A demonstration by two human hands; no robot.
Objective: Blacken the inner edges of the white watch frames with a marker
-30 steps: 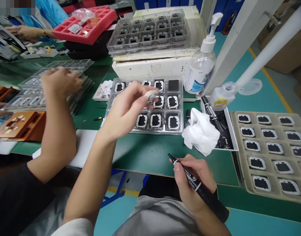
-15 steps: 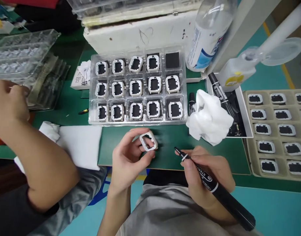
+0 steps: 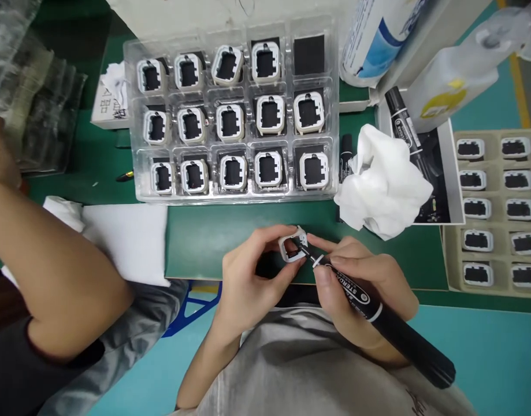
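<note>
Between thumb and forefinger, my left hand (image 3: 252,274) pinches a small white square frame (image 3: 286,254) with rounded corners, like a watch case. My right hand (image 3: 360,289) grips a black marker (image 3: 389,323) like a pen, its cap end not in sight. The marker's tip reaches into the opening of the frame, and my right forefinger lies near the frame's right edge. Just beyond my hands, a clear plastic tray (image 3: 234,199) holds several similar white frames on black pads; its back right compartment shows only a black pad (image 3: 309,55).
A crumpled white tissue (image 3: 380,182) lies right of the tray, beside a white box (image 3: 453,196) of markers. Plastic bottles (image 3: 380,46) stand behind. A beige tray (image 3: 451,254) of frames is far right. At left are a folded white cloth (image 3: 124,240) and another person's arm (image 3: 48,248).
My hands have come together: the frame has moved right and turned, and the marker's tip has entered its opening. The view has shifted downward and closer to the table.
</note>
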